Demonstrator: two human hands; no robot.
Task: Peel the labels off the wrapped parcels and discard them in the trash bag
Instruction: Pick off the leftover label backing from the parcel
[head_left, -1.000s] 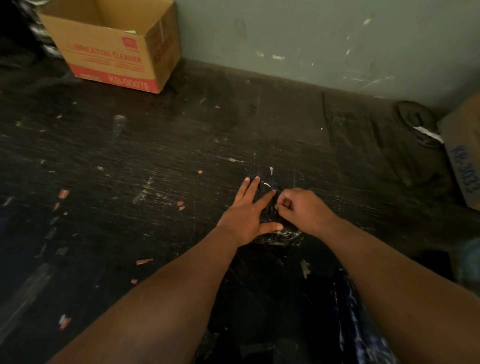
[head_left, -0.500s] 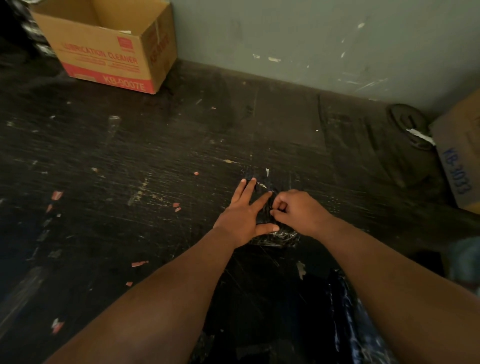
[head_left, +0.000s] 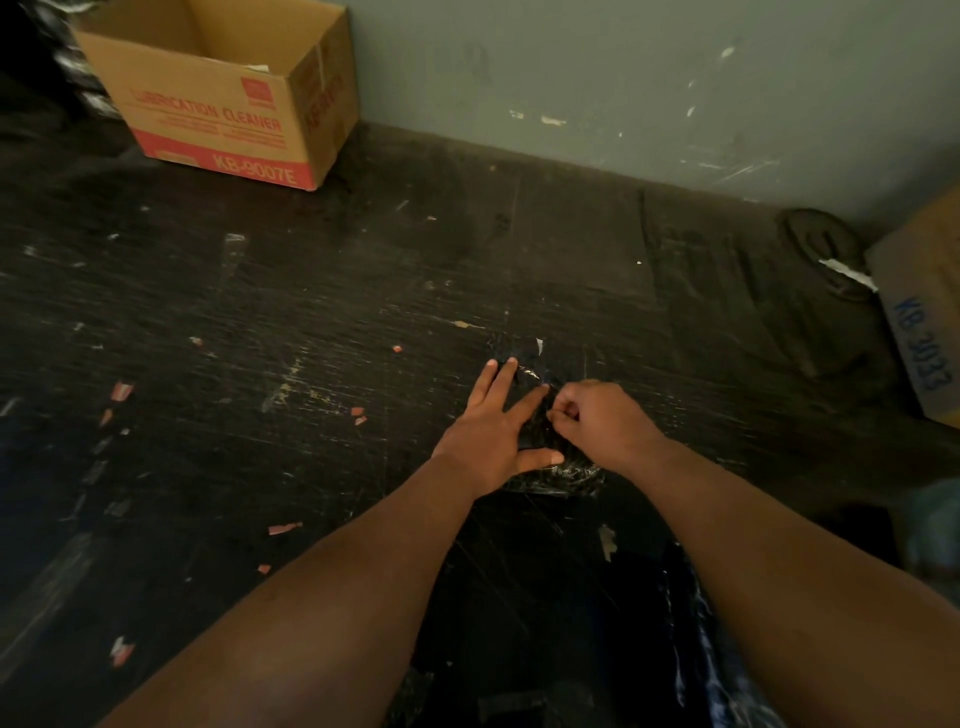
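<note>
A small parcel wrapped in shiny black plastic (head_left: 558, 475) lies on the dark, scratched table (head_left: 311, 322). My left hand (head_left: 493, 431) presses flat on its left side, fingers spread. My right hand (head_left: 597, 421) is curled over the parcel's top, fingertips pinched at something small on the wrap; what it pinches is hidden by the fingers. A small white scrap (head_left: 539, 345) sticks up at the parcel's far edge. Glossy black plastic, possibly the trash bag (head_left: 696, 649), hangs at the table's near edge under my right forearm.
An open cardboard box (head_left: 228, 98) printed "LUBRICATION CLEANER" stands at the far left against the grey wall. Another box (head_left: 924, 312) sits at the right edge, with a dark tape roll (head_left: 826, 249) beside it. Reddish paper scraps (head_left: 122, 389) litter the table's left.
Both hands stay on the parcel. The right hand's fingers have shifted slightly while picking at the wrap; the camera view has drifted a little.
</note>
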